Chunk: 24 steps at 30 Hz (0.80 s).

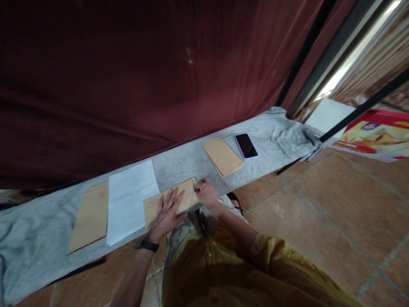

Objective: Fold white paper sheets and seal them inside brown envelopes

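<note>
A brown paper envelope (pixel 189 197) lies across the near edge of the cloth-covered bench, close to my body. My left hand (pixel 168 212) rests flat on it with the fingers spread, a dark band around the wrist. At the envelope's right end, my right hand (pixel 207 192) is closed, its fingertips at the edge. A thin dark and light detail shows beside those fingertips, too small to make out. To the left lie a creased white paper sheet (pixel 131 200) and another brown envelope (pixel 91 215), partly under the sheet's edge.
Further right on the grey cloth (pixel 271 134) are a small stack of brown envelopes (pixel 223 157) and a phone (pixel 246 146) with a dark screen. A dark red curtain (pixel 159 85) hangs behind the bench. A red and yellow box (pixel 380 132) stands on the tiled floor (pixel 319 230).
</note>
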Tool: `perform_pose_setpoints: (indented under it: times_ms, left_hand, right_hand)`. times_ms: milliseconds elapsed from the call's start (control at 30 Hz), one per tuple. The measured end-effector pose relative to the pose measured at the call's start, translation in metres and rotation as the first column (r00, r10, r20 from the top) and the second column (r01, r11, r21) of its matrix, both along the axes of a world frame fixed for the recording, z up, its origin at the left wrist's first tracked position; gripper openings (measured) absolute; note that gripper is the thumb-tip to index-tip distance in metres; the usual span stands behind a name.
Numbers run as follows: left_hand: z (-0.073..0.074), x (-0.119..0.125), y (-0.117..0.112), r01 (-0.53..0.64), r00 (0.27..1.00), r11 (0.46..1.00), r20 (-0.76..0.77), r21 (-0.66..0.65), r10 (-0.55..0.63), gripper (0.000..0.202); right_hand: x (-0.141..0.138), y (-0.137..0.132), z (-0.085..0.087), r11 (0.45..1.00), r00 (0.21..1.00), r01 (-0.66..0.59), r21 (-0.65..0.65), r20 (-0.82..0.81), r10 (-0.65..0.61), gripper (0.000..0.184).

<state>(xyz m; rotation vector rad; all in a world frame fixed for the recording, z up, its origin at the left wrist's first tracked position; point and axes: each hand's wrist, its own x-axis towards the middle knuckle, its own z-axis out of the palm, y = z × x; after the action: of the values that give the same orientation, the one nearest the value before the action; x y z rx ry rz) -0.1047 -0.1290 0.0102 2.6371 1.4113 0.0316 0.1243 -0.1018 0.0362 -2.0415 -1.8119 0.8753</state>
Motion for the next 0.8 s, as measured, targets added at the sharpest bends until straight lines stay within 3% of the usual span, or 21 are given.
perform_pose_setpoints:
  times_ms: [400,633,800]
  left_hand:
    - [-0.01,0.006,-0.004,0.002,0.999,0.99,-0.05,0.144,0.005,0.075]
    - [-0.008,0.008,-0.004,-0.003,0.997,0.995,-0.078,0.101,0.011,0.066]
    - [-0.006,0.008,-0.004,-0.014,0.998,0.998,-0.053,0.058,0.018,0.064]
  right_hand:
    - [0.0,0.001,-0.003,1.0,1.0,0.015,0.01,-0.014,-0.015,0.02]
    - [0.006,0.003,-0.007,0.999,0.997,-0.002,0.039,-0.073,0.005,0.021]
    - [0.016,0.023,-0.007,0.998,0.996,-0.035,0.049,-0.085,0.039,0.024]
